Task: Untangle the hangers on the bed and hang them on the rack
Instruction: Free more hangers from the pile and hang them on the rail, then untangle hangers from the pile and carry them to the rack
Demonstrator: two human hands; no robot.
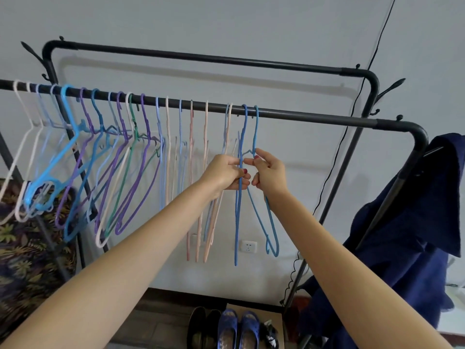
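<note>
Blue and thin, the two hangers being worked on hang from the front rail point(302, 114), hooks over the bar just right of its middle. The left hand point(226, 176) is curled round the darker blue hanger point(236, 222) at its upper shoulder, fingers wrapped on the wire. The right hand point(268, 172) pinches the lighter blue hanger point(273, 222) just below its neck, thumb and forefinger meeting on the twist. The hands are nearly touching, at about 12 o'clock from where the person stands, arms stretched up and forward.

To my eye these are coated wire: very light, springy rather than stiff, and the coating looks grippy enough not to slip. They would flex if pulled by the long lower bar, so the neck and shoulder, where both hands already are, seem the best hold; from there a small twist should steer the hook. The two bodies appear to cross below the hands, so I would guess they want parting sideways, not tugging down.

A long row of pale, purple, green and pink hangers point(130, 157) fills the rail toward 10 o'clock, some leaning into each other. A navy garment point(415, 210) drapes the rack's corner at 3 o'clock, and shoes point(237, 328) sit on the floor beneath. The bed is not in view.
</note>
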